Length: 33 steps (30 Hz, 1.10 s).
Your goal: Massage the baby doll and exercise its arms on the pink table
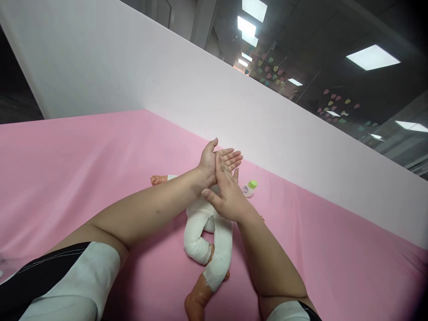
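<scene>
Pink sheeting (100, 147) covers a surface that runs back to a white panel (187, 98) along its far edge. Lying on it is a baby doll (223, 243) in white clothing, legs pointing to the near edge, one arm stretched toward the left; its head is hidden behind the person's hands. Over the doll's upper body, the left hand (210, 164) is unclenched, palm up, fingers straight. Across it lies the right hand (231, 192), flat and released, fingers against the left palm, thumb spread. Whether either hand touches the doll is hard to tell from this angle. Just past the right hand, nearer the far edge, sits a small bottle (246, 191) with a lime-green cap (253, 183). Beyond the panel, ceiling lights (372, 58) glow.
</scene>
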### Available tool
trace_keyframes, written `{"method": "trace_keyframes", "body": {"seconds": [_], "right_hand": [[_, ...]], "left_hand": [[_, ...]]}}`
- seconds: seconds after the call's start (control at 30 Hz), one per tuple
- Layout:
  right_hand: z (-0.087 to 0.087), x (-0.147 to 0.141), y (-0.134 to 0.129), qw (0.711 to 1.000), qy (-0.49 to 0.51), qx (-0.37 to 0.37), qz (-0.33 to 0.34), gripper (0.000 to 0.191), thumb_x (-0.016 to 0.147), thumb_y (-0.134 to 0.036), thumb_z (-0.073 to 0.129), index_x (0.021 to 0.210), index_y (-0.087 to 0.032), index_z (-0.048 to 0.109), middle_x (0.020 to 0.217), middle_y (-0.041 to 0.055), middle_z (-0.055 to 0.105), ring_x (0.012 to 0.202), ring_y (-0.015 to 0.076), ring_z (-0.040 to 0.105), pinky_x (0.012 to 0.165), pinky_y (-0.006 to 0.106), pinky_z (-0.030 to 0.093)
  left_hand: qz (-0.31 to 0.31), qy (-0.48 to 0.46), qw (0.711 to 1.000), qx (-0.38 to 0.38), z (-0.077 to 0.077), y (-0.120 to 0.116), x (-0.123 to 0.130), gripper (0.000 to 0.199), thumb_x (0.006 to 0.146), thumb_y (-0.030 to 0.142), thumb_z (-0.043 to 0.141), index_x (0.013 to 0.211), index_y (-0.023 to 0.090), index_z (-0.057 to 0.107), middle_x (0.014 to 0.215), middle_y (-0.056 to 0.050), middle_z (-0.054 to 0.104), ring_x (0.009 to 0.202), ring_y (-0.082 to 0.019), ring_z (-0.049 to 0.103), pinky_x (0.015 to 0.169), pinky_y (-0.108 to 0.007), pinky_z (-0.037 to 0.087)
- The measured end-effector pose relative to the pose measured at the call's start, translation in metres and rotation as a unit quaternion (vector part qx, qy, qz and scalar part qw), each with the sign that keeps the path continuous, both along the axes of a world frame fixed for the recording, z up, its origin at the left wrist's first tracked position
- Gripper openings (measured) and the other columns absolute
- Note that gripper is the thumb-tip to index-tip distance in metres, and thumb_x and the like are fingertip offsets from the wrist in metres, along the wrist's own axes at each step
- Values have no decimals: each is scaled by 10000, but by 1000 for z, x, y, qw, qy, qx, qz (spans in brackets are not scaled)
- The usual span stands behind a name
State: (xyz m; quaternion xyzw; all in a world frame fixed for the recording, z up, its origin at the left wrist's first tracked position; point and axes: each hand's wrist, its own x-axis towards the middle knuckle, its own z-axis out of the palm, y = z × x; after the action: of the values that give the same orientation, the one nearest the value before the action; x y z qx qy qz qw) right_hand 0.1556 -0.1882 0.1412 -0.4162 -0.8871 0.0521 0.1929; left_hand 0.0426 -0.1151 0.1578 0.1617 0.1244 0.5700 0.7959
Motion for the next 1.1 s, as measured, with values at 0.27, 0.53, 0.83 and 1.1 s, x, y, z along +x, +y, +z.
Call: {"method": "trace_keyframes", "body": {"seconds": [0.27,0.53,0.83,1.1], "right_hand": [[-4,4,21,996,-28,15,-89,933,1089,-742,388,1771,-237,1,1820,103,44,1703,334,-8,1298,735,-117],[3,1,3,999,9,-47,15,1076,1022,-817,507,1773,-214,26,1813,136,53,1700,336,25,1368,634,48],[-11,6,22,995,77,-23,52,1156,990,-878,468,1765,-210,-70,1820,79,-88,1695,314,-89,1393,563,64],[-8,15,34,1000,16,5,-25,1025,1041,-810,461,1771,-180,115,1817,115,47,1702,321,2,1383,597,74]], "left_hand": [[-31,61,998,14,-8,5,3,764,974,666,563,1494,107,546,1309,-271,711,1251,-410,713,1054,-515,585],[49,41,998,20,-12,25,-17,728,993,621,570,1462,65,544,1225,-259,742,1134,-349,772,976,-425,640],[12,29,999,31,-7,2,2,706,990,663,541,1371,72,600,1253,-251,738,1130,-339,768,1000,-431,630],[-9,74,997,23,-9,6,-2,730,967,670,563,1422,99,562,1330,-253,709,1197,-377,735,1041,-514,597]]}}
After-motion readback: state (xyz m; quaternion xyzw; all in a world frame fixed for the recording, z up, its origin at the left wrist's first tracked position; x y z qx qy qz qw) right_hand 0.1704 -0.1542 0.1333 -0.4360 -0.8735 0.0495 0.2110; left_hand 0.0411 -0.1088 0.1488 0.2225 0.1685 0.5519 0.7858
